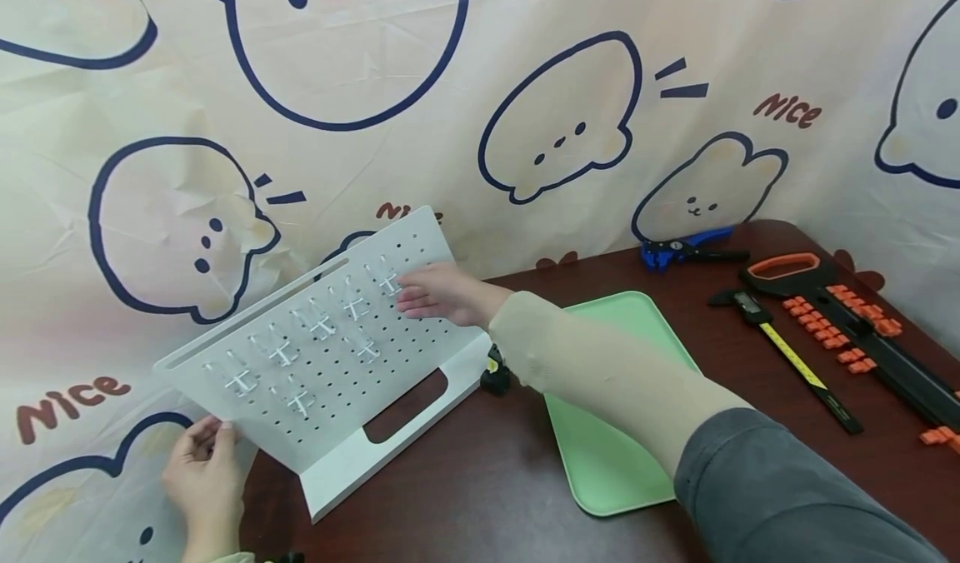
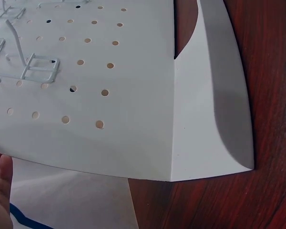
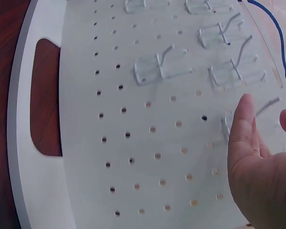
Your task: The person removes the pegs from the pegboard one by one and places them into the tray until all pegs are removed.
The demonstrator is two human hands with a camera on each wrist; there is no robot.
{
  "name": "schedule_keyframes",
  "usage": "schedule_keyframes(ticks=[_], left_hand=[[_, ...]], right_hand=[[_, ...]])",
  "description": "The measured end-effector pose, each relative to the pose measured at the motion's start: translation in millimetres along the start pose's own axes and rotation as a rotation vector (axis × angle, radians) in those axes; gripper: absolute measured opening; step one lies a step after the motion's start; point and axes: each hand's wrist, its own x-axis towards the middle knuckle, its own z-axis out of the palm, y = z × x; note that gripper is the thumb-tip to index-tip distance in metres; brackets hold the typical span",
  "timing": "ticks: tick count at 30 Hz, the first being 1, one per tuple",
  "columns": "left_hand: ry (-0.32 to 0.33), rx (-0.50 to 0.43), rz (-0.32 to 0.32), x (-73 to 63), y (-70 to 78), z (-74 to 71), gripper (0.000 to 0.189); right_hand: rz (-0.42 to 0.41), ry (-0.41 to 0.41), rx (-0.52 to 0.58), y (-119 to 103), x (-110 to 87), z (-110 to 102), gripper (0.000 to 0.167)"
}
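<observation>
A white pegboard point(image 1: 390, 355) with a folded lip and an oblong cutout leans against the patterned cloth. Several white wire hooks point(image 1: 297, 401) are fixed in its holes. At its left edge my left hand point(image 1: 206, 475) holds the board, thumb and bent fingers at the rim; in the left wrist view only some fingers point(image 2: 4, 174) show there. My right hand point(image 1: 442, 294) is by the upper right hook point(image 1: 388, 283). Its fingers are fairly straight, and the right wrist view shows that hook's prong point(image 3: 268, 107) between the spread thumb and fingers, without a visible grip.
A green tray point(image 1: 607, 480) lies under my right forearm. Farther right are blue-and-black pliers point(image 1: 682, 249), a caliper with a yellow scale point(image 1: 795, 356) and a long black tool with orange parts point(image 1: 862, 321). A small black object point(image 1: 495, 373) sits beside the board's right end.
</observation>
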Motion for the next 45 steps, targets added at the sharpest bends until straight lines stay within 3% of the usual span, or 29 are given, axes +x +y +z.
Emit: schedule_keyframes(ticks=[9,15,19,24,29,37,45], left_hand=[[0.002,0.009,0.010,0.0,2.1,0.1,0.012],[0.004,0.006,0.030,0.9,0.1,-1.7,0.011],[0.005,0.005,0.030,2.4,-0.3,0.2,0.012],[-0.002,-0.009,-0.003,3.3,-1.6,0.5,0.013],[0.002,-0.011,-0.007,2.4,-3.1,1.7,0.016],[0.003,-0.020,-0.005,2.3,-3.2,2.4,0.018],[0.004,-0.006,-0.026,1.7,-3.0,3.8,0.020]], right_hand=[[-0.027,0.052,0.099,3,4.6,18,0.020],[0.013,-0.008,-0.007,1,-4.9,8,0.027],[0.019,-0.010,-0.108,-2,-13.7,-15,0.033],[0.022,0.064,-0.193,0,-23.6,-52,0.035],[0.042,0.146,-0.193,11,-36.4,-91,0.032],[0.046,0.197,-0.116,24,-60.9,-147,0.030],[0.062,0.249,-0.104,49,-79.2,-186,0.033]])
